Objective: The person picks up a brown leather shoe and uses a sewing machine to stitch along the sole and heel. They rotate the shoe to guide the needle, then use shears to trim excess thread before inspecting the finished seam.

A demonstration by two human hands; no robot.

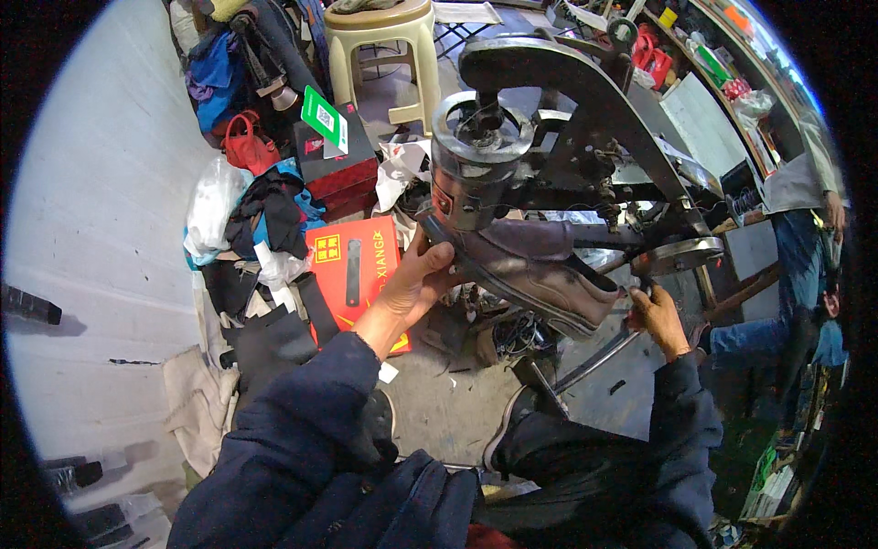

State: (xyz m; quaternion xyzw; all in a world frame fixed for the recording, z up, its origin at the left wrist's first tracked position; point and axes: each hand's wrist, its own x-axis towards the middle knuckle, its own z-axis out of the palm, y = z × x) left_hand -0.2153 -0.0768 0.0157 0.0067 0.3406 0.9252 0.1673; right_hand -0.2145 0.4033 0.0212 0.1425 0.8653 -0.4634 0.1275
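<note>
A brown leather shoe (560, 282) with a dark sole is tilted under the round head (465, 194) of a black cast-metal sewing machine (576, 73), its toe at the head. My left hand (422, 279) is closed on the shoe's front, thumb on the sole edge. My right hand (651, 306) is closed on what looks like the crank handle below the metal handwheel (679, 253), just right of the shoe's heel; its grip is partly hidden.
A red box (338, 306), dark scraps (265, 348) and bags (215, 206) lie left, beside a white wall (101, 229). A plastic stool (380, 32) stands behind. Another person in jeans (791, 293) is at the right, near shelves (709, 64). A metal bar (594, 361) slants near my legs.
</note>
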